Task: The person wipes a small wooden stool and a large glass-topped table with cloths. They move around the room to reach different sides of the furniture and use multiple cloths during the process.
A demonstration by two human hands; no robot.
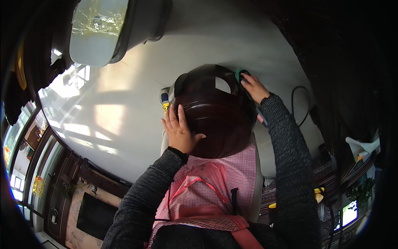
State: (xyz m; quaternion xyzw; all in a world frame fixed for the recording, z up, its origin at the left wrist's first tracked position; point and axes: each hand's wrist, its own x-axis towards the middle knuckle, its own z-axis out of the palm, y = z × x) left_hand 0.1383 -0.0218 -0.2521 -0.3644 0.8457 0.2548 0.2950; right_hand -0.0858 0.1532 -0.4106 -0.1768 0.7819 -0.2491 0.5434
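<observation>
A dark, glossy wooden piece, like a round drum stool (217, 124), rests tilted before me, its near edge over my pink checked apron (239, 162). Cut-outs in its upper side let the pale floor show through. My left hand (180, 130) lies flat on the left of its rounded surface, fingers spread and holding nothing. At the upper right, my right hand (256, 88) grips a small dark hand tool with a green edge (239, 74), close against the wood's rim. The fingers cover most of that tool, so its exact kind and its contact with the wood are hidden.
A grey bin (93, 43) with clear tape on its lid stands at the upper left. Dark furniture (329, 62) borders the right side, with a black cable (292, 96) near it. Part of a shoe with yellow and blue (164, 101) shows left of the wood.
</observation>
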